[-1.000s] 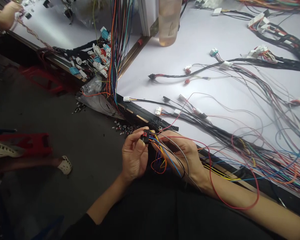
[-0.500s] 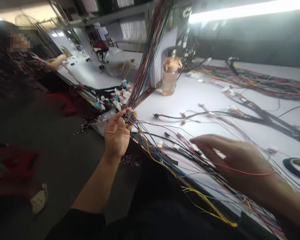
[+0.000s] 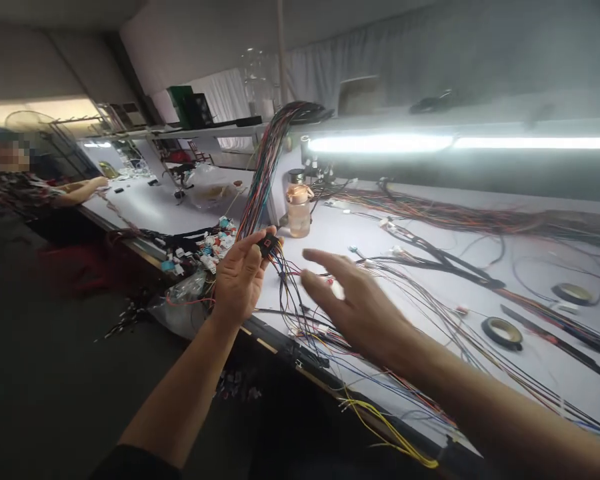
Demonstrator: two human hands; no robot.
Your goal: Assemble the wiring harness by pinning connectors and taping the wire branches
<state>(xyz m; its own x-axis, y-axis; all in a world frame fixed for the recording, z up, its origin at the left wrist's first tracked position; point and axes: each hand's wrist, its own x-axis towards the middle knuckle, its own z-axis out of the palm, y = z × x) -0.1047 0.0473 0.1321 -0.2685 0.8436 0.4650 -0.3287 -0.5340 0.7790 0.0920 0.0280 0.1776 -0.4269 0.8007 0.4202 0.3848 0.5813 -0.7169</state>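
The black connector [image 3: 267, 245] is in your left hand [image 3: 237, 280], pinched between thumb and fingertips and held up near the front edge [image 3: 266, 341] of the table. Coloured wires [image 3: 291, 293] leave its right side and droop towards that edge. Your right hand [image 3: 350, 300] hangs apart from the connector, thumb and fingers parted wide, with nothing seen between them; whether its underside touches the leads beneath cannot be told.

The dark-railed edge runs slantwise below both hands, and your left forearm lies outside it, over the floor. Between the connector and the right fingertips there is a gap, crossed at its lower part by the drooping wires. White tabletop [image 3: 337, 233] shows beyond your right fingertips, as far as the long harness [image 3: 440, 257].

Close behind the connector, a thick hanging wire bundle [image 3: 263, 180] limits movement away from you, with an upright bottle [image 3: 299, 215] just to its right. A heap of white and blue plugs [image 3: 213, 250] and a plastic bag [image 3: 180, 317] crowd your left side. Yellow wires [image 3: 395, 427] overhang the edge below your right forearm. A tape roll [image 3: 501, 332] lies farther right. A co-worker [image 3: 27, 197] is well apart, far left.
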